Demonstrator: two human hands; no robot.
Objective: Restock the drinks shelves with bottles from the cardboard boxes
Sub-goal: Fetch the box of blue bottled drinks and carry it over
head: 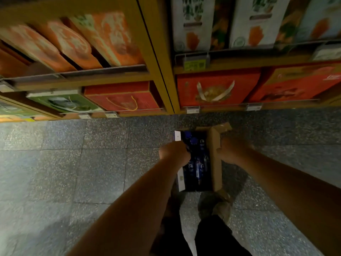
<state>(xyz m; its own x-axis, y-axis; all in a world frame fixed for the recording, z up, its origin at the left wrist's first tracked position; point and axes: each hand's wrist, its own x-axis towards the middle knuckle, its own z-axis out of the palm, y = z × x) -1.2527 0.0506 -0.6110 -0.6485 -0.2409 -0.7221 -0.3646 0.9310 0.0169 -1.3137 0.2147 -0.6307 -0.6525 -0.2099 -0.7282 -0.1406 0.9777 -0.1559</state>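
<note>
I read the frame from the widest surface down.

1. Speckled grey tiled floor: fills the middle and lower frame.
2. Yellow-framed shelves: span the top of the frame. They carry red gift boxes with carry handles and further orange, green and white cartons. I see no bottles on them.
3. Cardboard box: sits at centre frame, just right of the midline and below the shelf upright. It is open at the top, with its brown right flap standing up. Dark blue bottles lie packed inside; blur prevents a count.
4. Left hand: fingers are curled over the left rim of the box and grip it.
5. Right hand: fingers are curled in a grip at the outer side of the right flap. The fingertips are hidden from me.
6. Price tags: clipped along the lowest shelf edge.
</note>
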